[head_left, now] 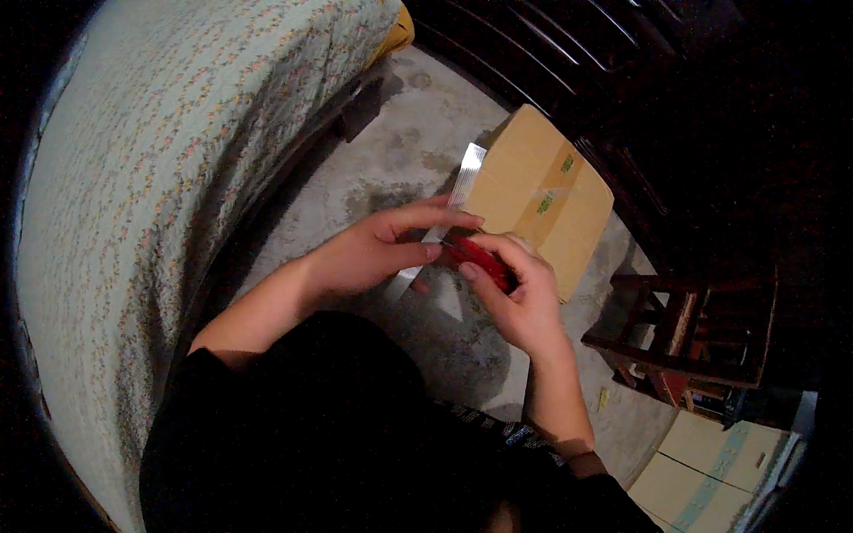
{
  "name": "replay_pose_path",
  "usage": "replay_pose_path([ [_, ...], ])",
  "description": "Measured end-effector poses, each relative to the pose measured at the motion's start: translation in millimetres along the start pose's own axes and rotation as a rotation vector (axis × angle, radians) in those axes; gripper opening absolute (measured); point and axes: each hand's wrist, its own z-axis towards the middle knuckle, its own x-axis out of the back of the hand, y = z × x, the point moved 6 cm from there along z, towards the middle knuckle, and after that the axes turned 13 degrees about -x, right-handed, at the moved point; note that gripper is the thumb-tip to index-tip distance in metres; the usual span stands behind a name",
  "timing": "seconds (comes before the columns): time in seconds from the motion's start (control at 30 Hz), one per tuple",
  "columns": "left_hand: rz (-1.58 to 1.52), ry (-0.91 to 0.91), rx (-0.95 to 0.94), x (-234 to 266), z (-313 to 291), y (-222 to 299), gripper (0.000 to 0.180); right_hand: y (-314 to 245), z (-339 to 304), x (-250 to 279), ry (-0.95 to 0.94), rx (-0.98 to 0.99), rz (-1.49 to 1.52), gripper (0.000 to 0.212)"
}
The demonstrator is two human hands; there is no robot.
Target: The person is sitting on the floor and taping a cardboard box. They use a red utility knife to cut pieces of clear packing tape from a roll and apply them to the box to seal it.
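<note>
My left hand (378, 244) is closed around a long, flat, shiny silver strip (467, 173) with fine ridges along it. The strip runs slantwise, its upper end near the cardboard box and its lower end below my fingers. In my right hand (529, 298) is a red-handled tool (480, 259), gripped between thumb and fingers. Its front end points at the strip, close by my left thumb. Fingers partly cover that end, so its exact kind and whether it touches the strip cannot be made out.
A taped cardboard box (577, 204) lies on the grey concrete floor (418, 98) beyond my hands. To the left stands a bed with a floral cover (178, 151). At right are a dark wooden stool (693, 329) and a cream cabinet (711, 471).
</note>
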Motion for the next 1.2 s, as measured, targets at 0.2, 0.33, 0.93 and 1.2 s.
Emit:
replay_pose_path([
  [0.2,-0.047,-0.009,0.031,-4,-2,5,0.046,-3,-4,9,0.003,-0.002,-0.033,0.025],
  [0.33,-0.024,-0.023,0.031,-5,-2,1,0.045,-6,1,4,-0.026,0.034,-0.045,0.025],
  [0.93,0.024,-0.056,0.056,-6,-2,-2,0.052,7,3,-3,-0.070,-0.017,0.088,0.025],
  [1.2,0.048,-0.103,0.024,-4,1,-9,0.052,12,8,-7,-0.118,-0.056,0.130,0.027],
])
